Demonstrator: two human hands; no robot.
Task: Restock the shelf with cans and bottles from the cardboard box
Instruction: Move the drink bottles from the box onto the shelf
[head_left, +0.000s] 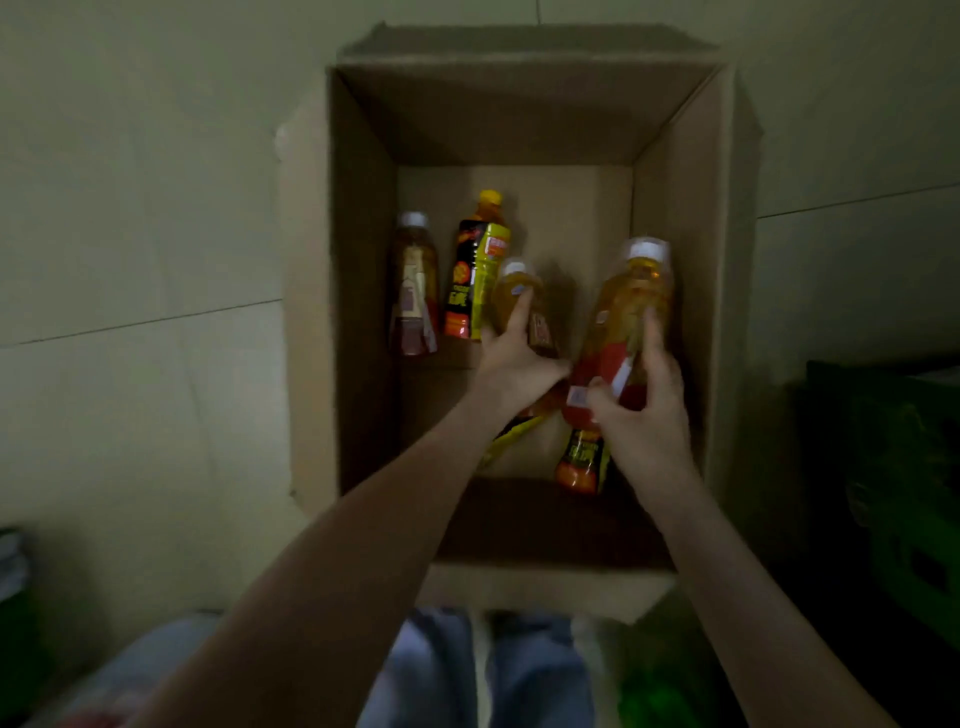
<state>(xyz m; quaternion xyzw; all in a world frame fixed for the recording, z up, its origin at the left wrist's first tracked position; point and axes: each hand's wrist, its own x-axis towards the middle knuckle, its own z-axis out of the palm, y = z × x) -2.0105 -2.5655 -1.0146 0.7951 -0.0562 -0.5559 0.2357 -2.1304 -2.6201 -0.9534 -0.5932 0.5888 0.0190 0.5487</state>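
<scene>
An open cardboard box (358, 291) stands on the floor below me, with several drink bottles in it. My right hand (641, 415) grips an amber bottle with a white cap and red label (626, 317), raised and tilted inside the box. My left hand (511, 358) is wrapped around a second white-capped amber bottle (511, 296). A white-capped reddish bottle (414, 291) and a yellow-capped bottle with a black and yellow label (475, 270) lie at the box's left. Another black-and-yellow-labelled bottle (582, 460) lies under my right hand, partly hidden.
The box sits on a pale tiled floor (135, 249). A dark green crate (904, 478) stands to the right of the box. My knees in blue jeans (483, 670) show at the bottom edge. The scene is dim.
</scene>
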